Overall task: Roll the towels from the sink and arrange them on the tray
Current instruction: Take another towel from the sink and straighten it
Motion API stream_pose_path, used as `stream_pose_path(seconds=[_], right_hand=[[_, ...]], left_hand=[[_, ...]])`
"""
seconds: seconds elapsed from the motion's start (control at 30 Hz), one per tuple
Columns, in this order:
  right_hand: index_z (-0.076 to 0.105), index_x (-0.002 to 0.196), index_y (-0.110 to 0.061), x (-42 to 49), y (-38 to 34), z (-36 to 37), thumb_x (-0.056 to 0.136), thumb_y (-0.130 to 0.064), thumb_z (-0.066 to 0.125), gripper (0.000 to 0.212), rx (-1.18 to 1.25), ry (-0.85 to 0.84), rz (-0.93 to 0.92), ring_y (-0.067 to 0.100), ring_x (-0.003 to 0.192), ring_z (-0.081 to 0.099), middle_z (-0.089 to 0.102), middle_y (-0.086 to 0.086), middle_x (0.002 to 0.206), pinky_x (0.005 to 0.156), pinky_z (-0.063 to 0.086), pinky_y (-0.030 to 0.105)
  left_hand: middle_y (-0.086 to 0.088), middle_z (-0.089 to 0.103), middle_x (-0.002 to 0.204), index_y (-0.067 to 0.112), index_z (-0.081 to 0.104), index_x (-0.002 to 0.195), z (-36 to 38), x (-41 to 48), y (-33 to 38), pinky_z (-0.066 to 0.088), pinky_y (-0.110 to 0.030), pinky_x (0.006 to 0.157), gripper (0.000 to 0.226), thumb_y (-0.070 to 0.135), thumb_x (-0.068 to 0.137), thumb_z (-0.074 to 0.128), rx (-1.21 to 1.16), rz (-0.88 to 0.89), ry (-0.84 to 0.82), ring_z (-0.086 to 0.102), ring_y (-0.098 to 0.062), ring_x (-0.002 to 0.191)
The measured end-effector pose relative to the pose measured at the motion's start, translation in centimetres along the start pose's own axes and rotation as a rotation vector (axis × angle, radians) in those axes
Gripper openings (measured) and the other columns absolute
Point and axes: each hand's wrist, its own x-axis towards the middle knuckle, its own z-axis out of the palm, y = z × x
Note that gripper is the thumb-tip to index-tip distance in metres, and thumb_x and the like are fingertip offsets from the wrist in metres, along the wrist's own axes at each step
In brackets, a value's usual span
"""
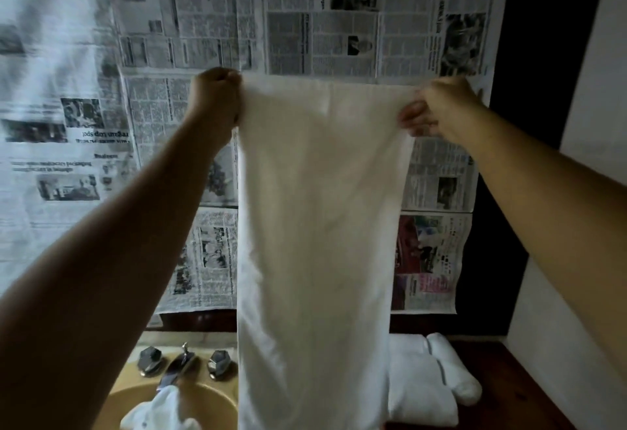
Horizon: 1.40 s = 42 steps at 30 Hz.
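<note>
Both hands are up high and spread apart: the left hand is closing in a fist round one top corner of the white towel, and the right hand is pinching the other corner between thumb and fingers. The top edge is pulling fairly taut between them, so both are gripping cloth and sharing the load about evenly. The towel is hanging straight down from the hands with its long axis vertical and its lower end running out of view at the bottom, in front of the worktop. It is looking thin, soft and limp, plain white with a few gentle creases. To roll it, I judge it will need laying down flat first, long axis kept straight. Below and to the left, a crumpled towel is waiting in the yellowish sink, under a shiny metal faucet. To the right, on the dark wood, two rolled towels are lying side by side, plump and cylindrical; whether a tray is under them I cannot tell. Newspaper sheets are covering the wall behind.
</note>
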Motion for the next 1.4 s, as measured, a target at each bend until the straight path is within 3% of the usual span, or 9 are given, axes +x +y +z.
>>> stream_pose_path(seconds=[0.13,0.3,0.43,0.7,0.93,1.07,1.27,1.33,1.4], right_hand=[[0.068,0.11,-0.017,0.2,-0.4,0.3,0.082,-0.042,0.074,0.038,0.131,0.062,-0.005,0.027,0.075,0.075,0.076,0.011,0.088,0.059,0.06,0.034],[0.059,0.092,-0.017,0.8,-0.1,-0.7,0.09,0.003,0.056,0.02,0.0,-0.051,0.064,0.028,0.077,0.067,0.065,0.018,0.098,0.052,0.053,0.03],[0.061,0.113,-0.017,0.0,0.2,-0.5,0.093,0.008,0.058,0.033,-0.2,-0.241,0.009,0.021,0.06,0.056,0.06,0.018,0.102,0.04,0.039,0.022],[0.058,0.108,-0.026,-1.8,-2.3,2.1,0.089,0.004,0.061,0.035,-0.337,-0.321,-0.322,0.026,0.084,0.07,0.072,0.008,0.1,0.068,0.061,0.04],[0.054,0.093,-0.028,-4.3,-3.6,5.0,0.088,-0.017,0.075,0.024,-0.303,-0.319,-0.592,0.02,0.077,0.069,0.074,0.003,0.08,0.068,0.057,0.037],[0.051,0.072,-0.025,-4.8,-3.7,5.2,0.084,-0.023,0.079,0.03,-0.3,-0.263,-0.682,0.018,0.062,0.057,0.068,0.014,0.073,0.064,0.057,0.042],[0.067,0.073,-0.025,-5.8,-3.9,4.6,0.082,-0.005,0.065,0.022,-0.494,-0.438,-0.705,0.009,0.082,0.054,0.056,-0.001,0.103,0.072,0.044,0.025],[0.071,0.079,-0.021,-6.1,-3.9,3.8,0.083,-0.021,0.059,0.013,-0.671,-0.644,-0.569,0.016,0.093,0.055,0.055,0.002,0.114,0.079,0.047,0.03],[0.071,0.09,-0.005,-6.0,-3.5,2.9,0.079,-0.04,0.056,0.039,-0.741,-0.74,-0.453,0.026,0.087,0.057,0.059,0.019,0.113,0.079,0.049,0.045]], left_hand=[[-0.005,0.057,0.079,0.014,0.063,0.083,1.0,-2.0,1.7,0.054,-0.027,0.063,0.023,0.012,0.1,0.046,-0.196,-0.057,-0.151,0.06,-0.018,0.075],[-0.003,0.059,0.081,0.019,0.067,0.086,-1.5,-4.5,0.4,0.046,-0.025,0.06,0.016,0.011,0.093,0.055,-0.049,0.191,-0.368,0.055,-0.018,0.074],[-0.003,0.07,0.087,0.025,0.074,0.093,-2.3,-5.0,-2.3,0.055,-0.037,0.073,0.021,0.011,0.1,0.06,0.083,0.308,-0.293,0.064,-0.019,0.08],[0.014,0.065,0.07,0.014,0.07,0.091,1.5,-5.3,-0.9,0.046,-0.017,0.059,0.024,-0.005,0.098,0.056,-0.024,0.347,-0.436,0.057,-0.001,0.063],[0.0,0.071,0.123,0.022,0.076,0.095,4.4,-6.5,0.4,0.056,-0.037,0.098,0.027,-0.002,0.094,0.064,-0.002,0.351,-0.542,0.068,-0.014,0.111],[-0.016,0.067,0.101,0.008,0.071,0.093,4.3,-6.6,0.0,0.054,-0.048,0.091,0.017,-0.004,0.097,0.058,-0.162,0.169,-0.64,0.064,-0.031,0.092],[-0.008,0.074,0.086,0.009,0.076,0.09,3.8,-6.5,-0.1,0.06,-0.032,0.078,0.019,-0.005,0.093,0.064,-0.144,0.156,-0.472,0.069,-0.019,0.081],[-0.008,0.076,0.085,0.014,0.079,0.088,3.1,-6.0,-0.1,0.06,-0.034,0.079,0.021,-0.003,0.092,0.067,-0.13,0.147,-0.374,0.07,-0.018,0.079],[-0.006,0.077,0.085,0.021,0.081,0.085,2.2,-5.3,-0.2,0.061,-0.034,0.079,0.023,0.001,0.09,0.071,-0.103,0.139,-0.304,0.072,-0.019,0.081]])
